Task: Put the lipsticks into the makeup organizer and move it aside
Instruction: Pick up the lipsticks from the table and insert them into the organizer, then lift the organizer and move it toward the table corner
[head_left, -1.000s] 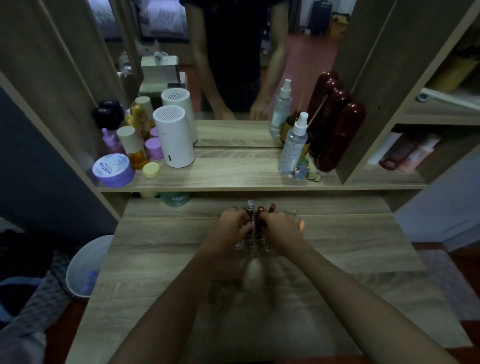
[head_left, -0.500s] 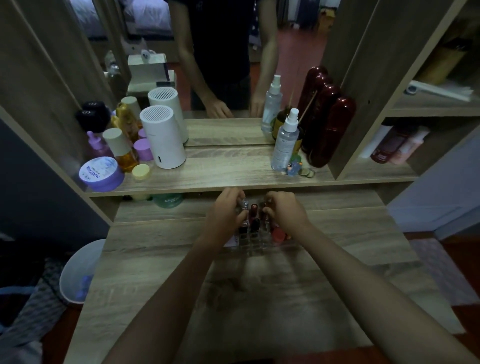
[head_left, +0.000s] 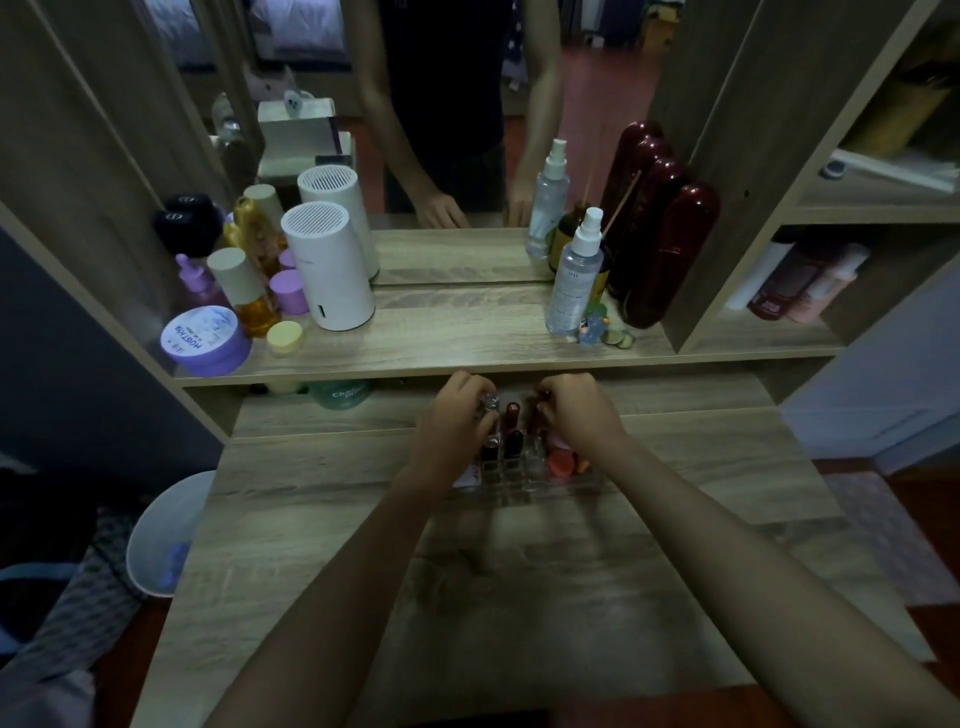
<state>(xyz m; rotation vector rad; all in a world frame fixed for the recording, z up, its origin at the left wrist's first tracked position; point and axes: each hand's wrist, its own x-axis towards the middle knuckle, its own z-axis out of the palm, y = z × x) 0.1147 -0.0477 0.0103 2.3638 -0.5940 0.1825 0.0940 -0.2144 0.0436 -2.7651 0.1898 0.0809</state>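
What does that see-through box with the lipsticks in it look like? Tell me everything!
The makeup organizer is a clear, plastic-looking box split into small upright slots. It sits flat on the wooden desk, just in front of the shelf. Lipsticks stand upright in it, dark red and black ones in the middle, and a coral-capped one on the right. The left hand and right hand grip it from either side, hiding its ends.

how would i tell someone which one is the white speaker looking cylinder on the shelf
Start at the wooden shelf below the mirror and go to the cluster of bottles and jars at its left end. The white cylinder stands at the cluster's right edge, tallest there, with a slotted grille top; its twin behind is only a reflection.
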